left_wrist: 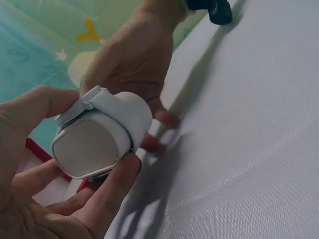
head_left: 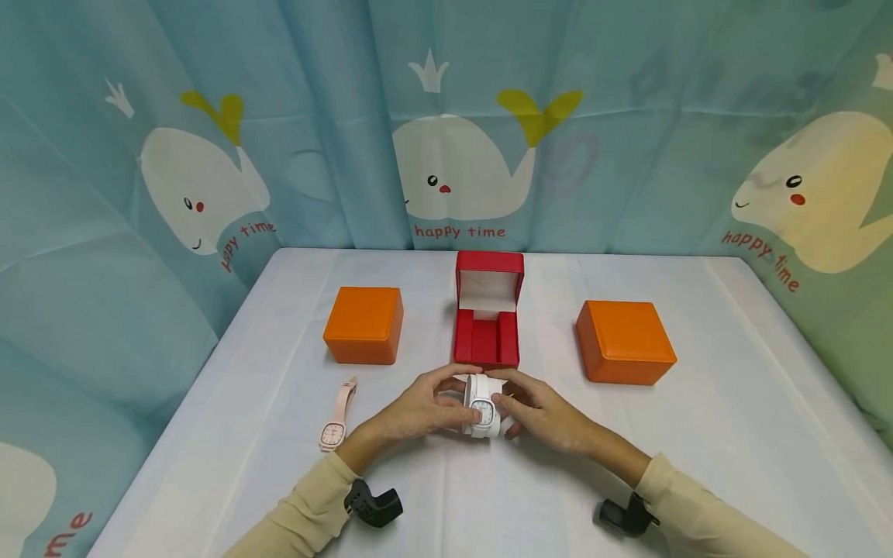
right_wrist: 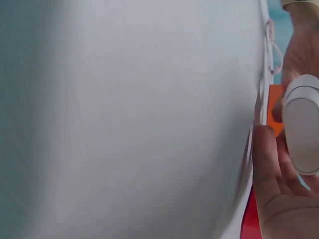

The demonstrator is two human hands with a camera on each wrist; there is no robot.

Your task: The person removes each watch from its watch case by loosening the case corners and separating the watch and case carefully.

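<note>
A white wristwatch (head_left: 483, 411) is wrapped round a white watch cushion (left_wrist: 84, 149), low over the table just in front of an open red watch box (head_left: 486, 366). My left hand (head_left: 422, 404) grips the watch from the left, its thumb by the square dial. From the right, my right hand (head_left: 547, 411) holds it too, thumb against the dial's edge and fingers around the cushion. In the left wrist view, the cushion's flat oval end faces the camera. A pink wristwatch (head_left: 333, 435) lies stretched out left of my left hand.
An orange box (head_left: 363, 314), closed, stands at the back left, and another closed orange box (head_left: 624, 333) is on the right. The red box's lid is tilted back, near the curtain (head_left: 335, 155) behind the white-covered table (head_left: 711, 434).
</note>
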